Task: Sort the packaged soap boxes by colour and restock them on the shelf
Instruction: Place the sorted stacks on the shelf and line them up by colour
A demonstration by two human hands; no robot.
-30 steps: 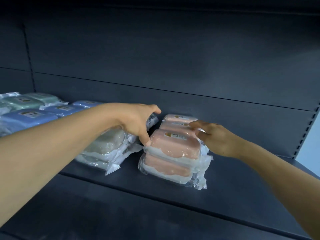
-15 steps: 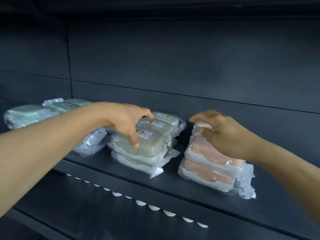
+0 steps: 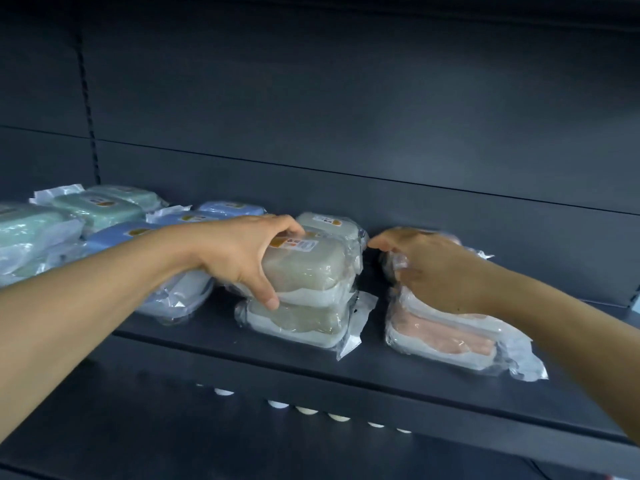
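— Plastic wrap everywhere, yes? What do the soap boxes look like?

— Rounded oblong boxes, each sealed in a clear crinkly bag with flat crimped ends and a small printed label on top. They sit on a dark matte metal shelf (image 3: 346, 372) with a smooth back panel.

— How are they grouped?

— By colour, in stacks along the shelf. Green boxes (image 3: 97, 209) lie toward the left end, blue boxes (image 3: 228, 209) next to them, then the grey boxes (image 3: 311, 271), then the pink boxes (image 3: 443, 337) furthest right. Grey and pink stacks stand near each other but apart, both close to the shelf's front edge.

— And the hands?

— The left hand (image 3: 242, 254) grips the top grey box of the front stack: its thumb presses the near side where the two boxes meet, and its fingers curl over the labelled top. Another grey box sits behind, nearer the back panel.

— The right one?

— The right hand (image 3: 433, 268) lies on top of the pink stack, fingers bent down over the upper pink box and its wrap, holding it. That box is mostly hidden beneath the hand; the lower pink box shows clearly, its bag ends spreading toward the shelf's front edge.

— Anything below?

— A row of small pale round caps (image 3: 304, 410) peeks out under the shelf's front edge.
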